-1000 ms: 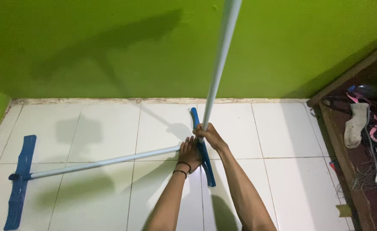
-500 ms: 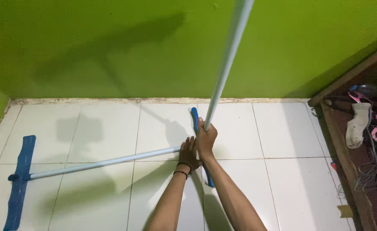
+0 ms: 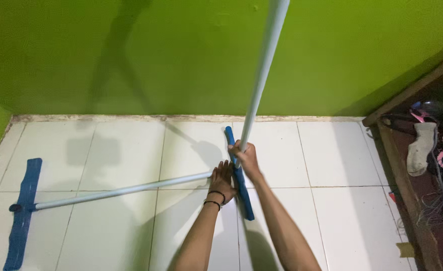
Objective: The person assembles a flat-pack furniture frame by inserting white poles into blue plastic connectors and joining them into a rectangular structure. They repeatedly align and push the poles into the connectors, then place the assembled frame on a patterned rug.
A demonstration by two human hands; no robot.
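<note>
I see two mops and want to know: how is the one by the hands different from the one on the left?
The near mop has its pole up, gripped low by the right hand. The far mop lies flat on the floor tiles, its pole end at the left hand. Both have blue heads and pale poles.

Over the past second the upright pale pole [image 3: 261, 80] swung from a lean toward the upper middle of the head view to a steeper slant toward the upper right, its top end leaving the picture further right. The right hand [image 3: 245, 156], first at the pole's foot beside the blue head [image 3: 239, 173] on the floor, slid a little up the shaft and closed round it there. The left hand [image 3: 223, 180] shifted closer against the blue head, fingers spread flat.
</note>
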